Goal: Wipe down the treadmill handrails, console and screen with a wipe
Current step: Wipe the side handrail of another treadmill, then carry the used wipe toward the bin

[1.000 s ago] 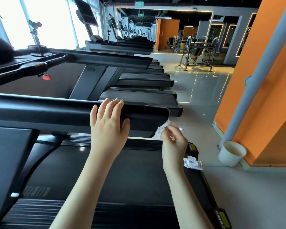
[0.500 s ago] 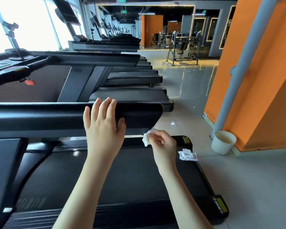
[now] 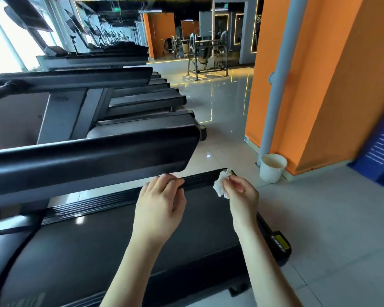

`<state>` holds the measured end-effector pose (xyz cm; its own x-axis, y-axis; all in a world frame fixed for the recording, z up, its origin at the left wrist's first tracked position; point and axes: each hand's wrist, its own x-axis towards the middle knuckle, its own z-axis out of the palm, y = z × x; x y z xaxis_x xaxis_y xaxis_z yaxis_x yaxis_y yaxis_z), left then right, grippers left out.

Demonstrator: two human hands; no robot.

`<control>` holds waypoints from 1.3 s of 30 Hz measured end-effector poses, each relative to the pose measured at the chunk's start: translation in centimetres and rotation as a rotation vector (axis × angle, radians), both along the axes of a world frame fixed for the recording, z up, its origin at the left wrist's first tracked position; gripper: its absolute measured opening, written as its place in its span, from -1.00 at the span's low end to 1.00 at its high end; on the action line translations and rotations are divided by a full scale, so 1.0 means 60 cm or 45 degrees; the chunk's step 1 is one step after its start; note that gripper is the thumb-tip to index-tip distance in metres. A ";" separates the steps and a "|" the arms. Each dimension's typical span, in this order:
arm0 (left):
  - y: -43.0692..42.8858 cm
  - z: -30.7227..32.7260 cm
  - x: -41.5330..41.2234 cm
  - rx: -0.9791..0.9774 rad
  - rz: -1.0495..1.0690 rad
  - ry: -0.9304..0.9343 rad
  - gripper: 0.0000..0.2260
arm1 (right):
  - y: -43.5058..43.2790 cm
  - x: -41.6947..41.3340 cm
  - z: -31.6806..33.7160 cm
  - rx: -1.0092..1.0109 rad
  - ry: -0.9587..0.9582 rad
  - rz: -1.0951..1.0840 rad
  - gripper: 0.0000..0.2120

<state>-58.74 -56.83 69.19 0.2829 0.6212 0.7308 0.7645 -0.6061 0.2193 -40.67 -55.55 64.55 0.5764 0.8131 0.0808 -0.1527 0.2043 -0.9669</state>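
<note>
A thick black treadmill handrail (image 3: 93, 160) runs across the left of the view and ends at the right near the middle. My left hand (image 3: 162, 204) hangs just below its end, off the rail, with loosely curled fingers holding nothing. My right hand (image 3: 239, 193) pinches a crumpled white wipe (image 3: 220, 185) to the right of the rail's end, apart from it. Below both hands lies the black treadmill belt (image 3: 111, 251). The console and screen are out of view.
A white bucket (image 3: 272, 168) stands on the tiled floor by a grey pipe (image 3: 277, 80) and an orange wall (image 3: 333, 85). A blue crate (image 3: 381, 151) sits at the right edge. More treadmills (image 3: 120, 103) line up behind.
My left hand has come off the top of the handrail and dropped below its end. My right hand with the wipe moved away from the rail's end. The view swung to the right.
</note>
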 end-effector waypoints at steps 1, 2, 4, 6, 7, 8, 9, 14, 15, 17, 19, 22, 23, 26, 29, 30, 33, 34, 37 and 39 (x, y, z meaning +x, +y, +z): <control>0.003 -0.015 0.007 -0.095 -0.025 0.029 -0.72 | -0.008 0.012 -0.002 -0.007 0.024 -0.068 -0.93; 0.006 -0.030 0.017 -0.201 -0.049 0.059 -0.69 | -0.016 0.023 -0.003 -0.008 0.047 -0.126 -0.96; 0.006 -0.055 0.044 -0.449 -0.090 0.107 -0.68 | -0.032 0.044 -0.011 -0.015 0.098 -0.200 -0.93; 0.004 -0.076 0.071 -0.664 -0.112 0.135 -0.71 | -0.045 0.063 -0.021 -0.045 0.137 -0.246 -0.92; 0.003 -0.085 0.091 -0.728 -0.133 0.124 -0.72 | -0.051 0.079 -0.025 -0.062 0.143 -0.268 -0.92; 0.002 -0.091 0.103 -0.782 -0.151 0.103 -0.71 | -0.054 0.089 -0.028 -0.079 0.148 -0.276 -0.92; 0.001 -0.096 0.121 -0.829 -0.172 0.074 -0.72 | -0.057 0.106 -0.029 -0.092 0.151 -0.287 -0.89; 0.007 -0.108 0.224 -0.978 -0.227 -0.066 -0.74 | -0.069 0.202 -0.025 -0.121 0.130 -0.328 -0.84; 0.008 -0.107 0.251 -0.992 -0.238 -0.107 -0.75 | -0.073 0.227 -0.021 -0.119 0.108 -0.340 -0.85; 0.010 -0.105 0.309 -1.034 -0.267 -0.195 -0.76 | -0.084 0.281 -0.016 -0.121 0.068 -0.353 -0.88; 0.013 -0.109 0.378 -1.091 -0.304 -0.255 -0.78 | -0.094 0.345 -0.012 -0.123 0.040 -0.386 -0.90; 0.013 -0.118 0.468 -1.157 -0.394 -0.317 -0.83 | -0.107 0.426 -0.002 -0.122 0.035 -0.431 -0.89; 0.015 -0.121 0.498 -1.180 -0.417 -0.333 -0.83 | -0.111 0.452 0.001 -0.114 0.039 -0.440 -0.87; 0.029 -0.129 0.571 -1.275 -0.462 -0.373 -0.82 | -0.116 0.519 0.002 -0.145 0.026 -0.467 -0.83; 0.057 -0.140 0.635 -1.315 -0.485 -0.384 -0.80 | -0.110 0.577 -0.005 -0.166 0.046 -0.488 -0.81; 0.068 -0.145 0.654 -1.334 -0.491 -0.389 -0.80 | -0.105 0.593 -0.007 -0.163 0.039 -0.489 -0.81; 0.113 -0.171 0.720 -1.439 -0.473 -0.457 -0.81 | -0.079 0.648 -0.019 -0.197 0.026 -0.488 -0.78; 0.135 -0.181 0.745 -1.463 -0.459 -0.481 -0.80 | -0.065 0.671 -0.024 -0.219 0.023 -0.489 -0.77; 0.211 -0.206 0.834 -1.522 -0.412 -0.564 -0.81 | -0.006 0.755 -0.036 -0.252 0.024 -0.477 -0.74; 0.266 -0.218 0.900 -1.560 -0.395 -0.658 -0.82 | 0.042 0.818 -0.039 -0.281 0.000 -0.466 -0.73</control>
